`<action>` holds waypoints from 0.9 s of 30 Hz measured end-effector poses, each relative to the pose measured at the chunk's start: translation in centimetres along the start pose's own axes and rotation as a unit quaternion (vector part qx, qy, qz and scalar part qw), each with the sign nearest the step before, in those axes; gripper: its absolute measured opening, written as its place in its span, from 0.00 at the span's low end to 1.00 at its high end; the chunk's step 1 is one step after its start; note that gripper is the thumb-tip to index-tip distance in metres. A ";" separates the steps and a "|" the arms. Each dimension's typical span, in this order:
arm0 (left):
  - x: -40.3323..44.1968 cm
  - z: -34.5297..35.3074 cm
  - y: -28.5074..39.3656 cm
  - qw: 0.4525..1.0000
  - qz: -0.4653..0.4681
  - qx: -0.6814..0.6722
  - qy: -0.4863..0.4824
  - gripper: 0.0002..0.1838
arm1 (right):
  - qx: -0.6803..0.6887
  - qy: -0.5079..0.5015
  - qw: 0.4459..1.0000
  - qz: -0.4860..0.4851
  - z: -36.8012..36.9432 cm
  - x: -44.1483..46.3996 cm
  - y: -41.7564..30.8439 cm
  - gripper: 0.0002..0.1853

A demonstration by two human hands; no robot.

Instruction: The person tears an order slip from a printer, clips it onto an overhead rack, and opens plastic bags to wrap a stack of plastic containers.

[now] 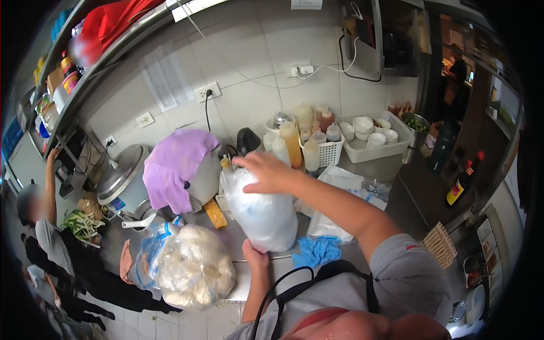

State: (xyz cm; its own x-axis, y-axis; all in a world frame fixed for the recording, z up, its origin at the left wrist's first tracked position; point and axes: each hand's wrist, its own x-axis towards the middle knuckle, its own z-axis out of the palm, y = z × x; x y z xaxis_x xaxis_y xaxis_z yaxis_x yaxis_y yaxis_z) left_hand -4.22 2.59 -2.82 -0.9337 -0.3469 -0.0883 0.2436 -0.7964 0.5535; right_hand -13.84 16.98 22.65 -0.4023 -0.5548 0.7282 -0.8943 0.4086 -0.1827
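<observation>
A full, whitish translucent plastic bag (263, 218) stands upright at the near edge of the steel counter. My right hand (266, 173) reaches over its top, the fingers spread and touching the plastic. Low on the bag's near side, my left hand (256, 255) grips its bottom corner; some of those fingers are hidden by it. To the left lies a clear bag of pale, rounded pieces (195, 269), knotted on top. A crumpled blue cloth or glove (317, 250) rests just right of the white bag, with flat plastic bags (340, 198) behind it.
Behind are a purple cloth (180, 164) over a large container, a lidded pot (122, 173), squeeze bottles (290, 139) and a white basket of bowls (377, 141). A dark bottle (462, 181) stands at right. Another person (51, 232) stands at left, arm raised to a shelf.
</observation>
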 end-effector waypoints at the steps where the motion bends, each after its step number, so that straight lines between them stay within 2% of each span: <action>1: -0.8 -0.5 -1.1 1.000 0.021 0.014 0.001 0.09 | -0.076 0.015 0.997 0.024 -0.9 -0.2 -0.7 0.29; 2: -2.7 1.1 -1.7 0.999 0.022 0.020 -0.016 0.06 | -0.110 -0.013 0.991 0.073 -1.6 -0.1 -2.0 0.30; 4: -4.3 3.0 -3.1 0.999 0.015 0.018 0.045 0.07 | -0.177 -0.074 0.967 0.167 -2.3 0.2 -4.5 0.34; 5: -4.9 3.4 -3.6 0.996 0.015 0.014 0.083 0.07 | -0.163 -0.091 0.963 0.196 -1.6 0.3 -5.1 0.34; 7: -4.8 2.9 -4.0 0.997 0.013 -0.004 0.075 0.10 | -0.131 -0.129 0.953 0.241 0.2 1.1 -6.2 0.33; 8: -4.6 2.7 -3.6 0.998 0.011 -0.017 0.068 0.11 | -0.177 -0.092 0.954 0.226 2.0 0.8 -5.6 0.26; 9: -4.4 2.7 -2.8 0.998 0.011 -0.030 0.059 0.12 | -0.164 -0.067 0.966 0.191 2.9 0.5 -5.1 0.24; 12: -2.5 3.6 1.6 0.981 -0.101 -0.153 0.065 0.17 | -0.144 0.002 0.984 0.101 3.5 0.4 -3.5 0.19; 14: 1.2 -0.5 3.2 0.978 -0.161 -0.124 -0.058 0.21 | -0.131 0.003 0.989 0.061 3.3 0.3 -3.4 0.17; 16: 3.1 0.9 5.6 0.973 -0.167 -0.146 -0.060 0.21 | -0.100 -0.001 0.995 0.020 2.9 0.3 -2.9 0.17; 19: 6.9 0.9 6.0 0.977 -0.186 -0.089 0.059 0.23 | 0.006 0.019 0.997 -0.073 2.3 0.2 -1.9 0.18; 22: 8.7 -1.6 1.0 0.979 -0.179 -0.094 0.005 0.20 | 0.070 -0.008 0.992 -0.102 1.9 0.3 -1.4 0.20; 26: 5.6 -1.6 -0.6 0.995 -0.055 0.066 0.059 0.17 | 0.133 0.005 0.981 -0.143 2.5 -0.6 0.9 0.24; 27: 4.8 -1.8 -1.0 0.981 0.003 0.176 0.086 0.14 | 0.149 -0.011 0.979 -0.137 2.2 -0.9 1.2 0.25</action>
State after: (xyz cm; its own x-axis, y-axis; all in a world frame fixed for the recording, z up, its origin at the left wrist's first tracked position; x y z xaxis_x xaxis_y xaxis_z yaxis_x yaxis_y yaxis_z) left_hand -8.51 0.80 -5.26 -0.8676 -0.4527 -0.2060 0.1140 -0.5841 0.8036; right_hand -14.97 16.37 20.26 -0.1404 -0.6305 0.7634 -0.9855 0.0150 -0.1688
